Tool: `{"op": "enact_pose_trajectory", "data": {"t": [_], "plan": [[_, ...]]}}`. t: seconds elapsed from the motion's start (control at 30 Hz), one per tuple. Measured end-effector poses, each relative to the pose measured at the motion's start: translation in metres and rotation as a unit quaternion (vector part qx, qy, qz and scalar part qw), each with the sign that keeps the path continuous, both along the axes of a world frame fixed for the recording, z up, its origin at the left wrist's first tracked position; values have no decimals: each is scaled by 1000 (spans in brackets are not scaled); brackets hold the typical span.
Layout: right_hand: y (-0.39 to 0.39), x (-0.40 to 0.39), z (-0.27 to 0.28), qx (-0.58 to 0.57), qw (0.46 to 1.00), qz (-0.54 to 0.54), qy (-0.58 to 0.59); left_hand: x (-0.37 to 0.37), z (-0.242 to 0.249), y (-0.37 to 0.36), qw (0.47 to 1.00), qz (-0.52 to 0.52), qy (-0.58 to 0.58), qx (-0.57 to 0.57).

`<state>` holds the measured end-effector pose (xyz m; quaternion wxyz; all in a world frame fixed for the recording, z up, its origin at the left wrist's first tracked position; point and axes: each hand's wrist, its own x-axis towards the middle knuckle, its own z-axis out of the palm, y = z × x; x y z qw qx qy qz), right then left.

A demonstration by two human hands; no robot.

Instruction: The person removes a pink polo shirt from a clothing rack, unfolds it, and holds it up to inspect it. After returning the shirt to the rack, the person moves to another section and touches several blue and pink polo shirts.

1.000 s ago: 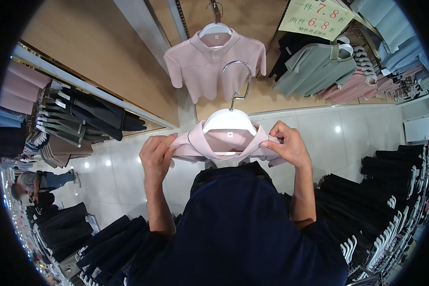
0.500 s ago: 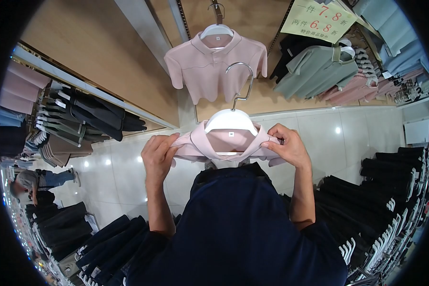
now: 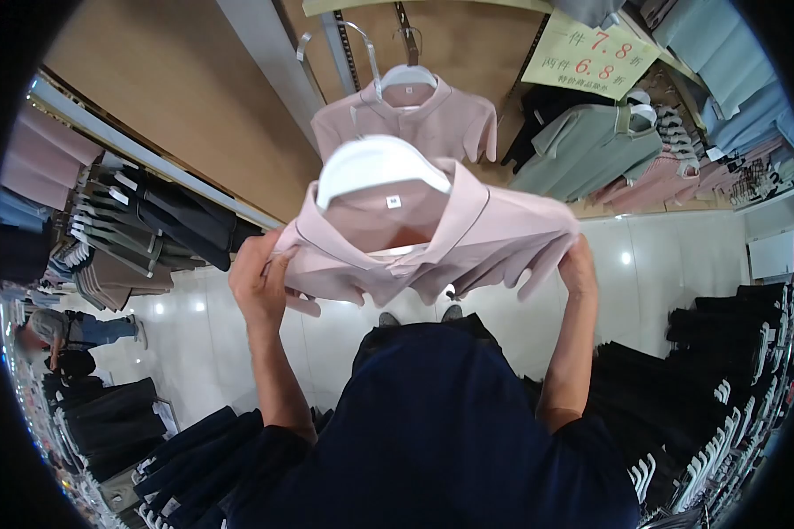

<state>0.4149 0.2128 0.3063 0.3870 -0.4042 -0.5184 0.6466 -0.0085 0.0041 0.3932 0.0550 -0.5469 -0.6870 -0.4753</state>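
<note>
I hold up a pale pink polo shirt [image 3: 468,242] on a white hanger [image 3: 375,163] with a metal hook, raised in front of me. My left hand [image 3: 258,278] grips the shirt's left shoulder. My right hand [image 3: 579,264] grips its right shoulder and is partly hidden behind the cloth. The hanger's hook reaches up toward the wall rail. A second pink polo shirt [image 3: 468,123] hangs on the wall display just behind the one I hold.
A yellow price sign [image 3: 595,53] hangs top right above grey-green and pink folded-hung shirts [image 3: 582,145]. Racks of dark clothes [image 3: 723,370] stand at right and lower left. More dark garments [image 3: 163,220] hang at left. A person [image 3: 62,331] stands far left on the white tiled floor.
Both hands have lifted the pink shirt and its hanger upward and toward the wall display; the shirt now spreads wider and covers part of the hanging shirt.
</note>
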Motion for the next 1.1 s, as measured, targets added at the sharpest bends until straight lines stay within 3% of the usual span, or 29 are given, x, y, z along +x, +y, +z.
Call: {"op": "enact_pose_trajectory", "data": {"t": [0.03, 0.07, 0.13, 0.2, 0.33, 0.43, 0.47, 0.5, 0.57, 0.73, 0.83, 0.97, 1.1], "plan": [[4, -1, -11, -36, 998, -40, 13, -1, 5, 3, 999, 7, -31, 8], [9, -4, -33, 6, 996, -69, -63, -1, 8, 8, 998, -9, -62, 22], [11, -23, -41, 42, 980, 17, -191, 1, 5, 19, 987, -9, -156, 41], [12, -53, -38, 109, 971, 138, -159, 0, 7, 28, 969, -8, -242, 48], [-1, -79, -72, 289, 900, 110, -307, -17, 19, 42, 945, -21, -288, 154], [4, -65, -130, 346, 849, 92, -389, -39, 33, 44, 932, 0, -300, 202], [5, -64, -113, 142, 913, 141, -355, -46, 40, 44, 921, 12, -321, 223], [5, -60, -99, -70, 931, 188, -306, -52, 48, 43, 922, 20, -312, 230], [13, -39, -148, 75, 954, 157, -244, -64, 65, 42, 923, 40, -297, 243], [21, -17, -186, -34, 978, 54, -199, -77, 94, 40, 937, 57, -245, 242], [17, -11, -180, -137, 982, -10, -130, -81, 103, 38, 938, 58, -240, 245], [20, -24, -203, -83, 992, -87, 29, -83, 106, 41, 935, 40, -249, 247], [15, -35, -194, -69, 991, -115, -10, -96, 101, 46, 932, 41, -247, 260]]}}
